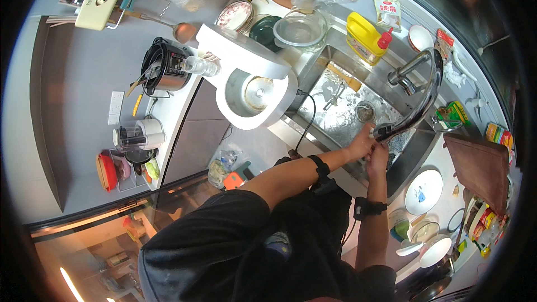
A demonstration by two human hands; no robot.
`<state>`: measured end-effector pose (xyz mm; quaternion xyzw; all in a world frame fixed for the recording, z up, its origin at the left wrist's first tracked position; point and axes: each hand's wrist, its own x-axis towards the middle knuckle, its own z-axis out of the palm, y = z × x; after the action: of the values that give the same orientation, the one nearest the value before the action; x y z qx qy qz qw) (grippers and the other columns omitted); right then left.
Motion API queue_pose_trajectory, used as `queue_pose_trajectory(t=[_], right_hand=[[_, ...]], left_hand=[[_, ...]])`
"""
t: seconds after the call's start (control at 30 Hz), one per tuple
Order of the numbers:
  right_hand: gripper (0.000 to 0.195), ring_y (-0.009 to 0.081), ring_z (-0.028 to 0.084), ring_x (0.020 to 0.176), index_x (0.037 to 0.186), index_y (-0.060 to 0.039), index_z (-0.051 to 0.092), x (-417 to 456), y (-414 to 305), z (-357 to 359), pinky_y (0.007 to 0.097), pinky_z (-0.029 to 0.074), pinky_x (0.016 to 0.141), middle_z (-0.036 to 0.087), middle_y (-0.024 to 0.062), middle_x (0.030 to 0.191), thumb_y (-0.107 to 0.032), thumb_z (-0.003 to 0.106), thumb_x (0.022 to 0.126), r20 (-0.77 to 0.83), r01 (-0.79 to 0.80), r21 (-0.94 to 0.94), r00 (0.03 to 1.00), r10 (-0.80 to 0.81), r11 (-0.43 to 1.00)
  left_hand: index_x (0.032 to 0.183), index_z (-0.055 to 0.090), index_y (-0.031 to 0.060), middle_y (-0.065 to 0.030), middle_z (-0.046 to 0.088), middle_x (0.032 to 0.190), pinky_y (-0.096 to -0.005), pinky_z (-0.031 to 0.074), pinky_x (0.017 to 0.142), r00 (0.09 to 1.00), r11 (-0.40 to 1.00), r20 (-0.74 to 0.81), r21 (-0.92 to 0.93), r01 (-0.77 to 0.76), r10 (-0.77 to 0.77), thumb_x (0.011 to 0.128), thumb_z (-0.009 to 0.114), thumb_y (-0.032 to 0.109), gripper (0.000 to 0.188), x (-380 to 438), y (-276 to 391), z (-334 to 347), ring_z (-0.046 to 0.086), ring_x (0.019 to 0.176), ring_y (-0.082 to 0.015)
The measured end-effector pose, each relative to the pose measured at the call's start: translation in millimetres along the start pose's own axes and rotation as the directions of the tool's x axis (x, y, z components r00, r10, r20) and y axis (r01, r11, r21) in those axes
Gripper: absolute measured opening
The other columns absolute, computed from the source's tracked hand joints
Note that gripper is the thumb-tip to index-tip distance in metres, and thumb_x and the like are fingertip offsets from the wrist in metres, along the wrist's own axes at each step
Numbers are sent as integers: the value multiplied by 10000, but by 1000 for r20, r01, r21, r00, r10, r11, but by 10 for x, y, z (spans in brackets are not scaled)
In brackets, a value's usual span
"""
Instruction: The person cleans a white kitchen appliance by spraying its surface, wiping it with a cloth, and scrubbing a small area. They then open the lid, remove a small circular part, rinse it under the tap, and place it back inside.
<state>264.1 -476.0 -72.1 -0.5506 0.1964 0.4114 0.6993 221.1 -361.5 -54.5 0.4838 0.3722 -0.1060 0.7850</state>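
Note:
Both hands are over the stainless steel sink (315, 128), close together under the spout end of the chrome faucet (434, 79). My left hand (361, 142) is at the faucet's spout head; its fingers are partly hidden. Just beside it, my right hand (378, 155) has curled fingers, and whether anything lies between them cannot be told. Below the hands is the sink drain strainer (365, 111). In the basin lie a wooden-looking brush or scraper (344, 77) and a small metal utensil (333, 100).
A white appliance with an open lid and metal bowl (260, 96) stands at the sink's left edge, its black cord (314, 113) hanging nearby. A yellow detergent bottle (365, 37) stands behind the basin. At the right are a white plate (423, 192) and a brown cutting board (478, 167).

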Motion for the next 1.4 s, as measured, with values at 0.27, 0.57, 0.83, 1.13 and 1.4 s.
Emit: queue_pose_trajectory(t=[0.27, 0.57, 0.83, 1.13, 1.4], right_hand=[[46, 70, 487, 614, 1054, -84, 613, -75, 95, 105, 244, 339, 492, 579, -23, 784, -122, 637, 1044, 79, 0, -81, 997, 7, 997], [188, 32, 407, 548, 1155, -44, 695, -234, -8, 14, 223, 264, 448, 521, -66, 701, -195, 671, 1046, 150, -26, 5, 988, 25, 1000], [119, 15, 409, 564, 1072, -88, 737, -293, -70, 66, 210, 260, 460, 633, -57, 787, -175, 708, 997, 61, 34, -64, 998, -31, 997], [103, 11, 414, 596, 1075, -128, 716, -202, -125, -149, 200, 255, 471, 565, -91, 820, -201, 735, 1006, -71, 86, 59, 994, -81, 995], [89, 7, 378, 587, 1107, -145, 702, -284, -144, -69, 203, 237, 475, 526, -99, 797, -166, 715, 1021, -12, 141, -128, 990, -144, 982]], left_hand=[[1528, 523, 130, -151, 733, 1181, -454, 571, 855, 978, 931, -11, -308, 193, -207, 1120, 462, 578, 610, 299, 53, -343, 704, 1021, -265], [1393, 579, 1, -157, 670, 1410, -463, 507, 1113, 946, 889, 323, -431, 155, -8, 1125, 428, 220, 378, -96, 189, -524, 654, 1277, -285], [1409, 551, -40, -189, 653, 1415, -477, 454, 1223, 955, 822, 296, -537, 187, -24, 1097, 424, 109, 368, -128, 156, -642, 631, 1330, -304], [1355, 552, 19, -137, 694, 1353, -474, 526, 1154, 946, 773, 323, -603, 195, 14, 1067, 508, 101, 303, -47, 111, -519, 669, 1277, -287], [1344, 557, -15, -190, 677, 1360, -482, 517, 1157, 979, 762, 202, -628, 157, -35, 1051, 489, 103, 323, 26, -56, -621, 667, 1269, -320]])
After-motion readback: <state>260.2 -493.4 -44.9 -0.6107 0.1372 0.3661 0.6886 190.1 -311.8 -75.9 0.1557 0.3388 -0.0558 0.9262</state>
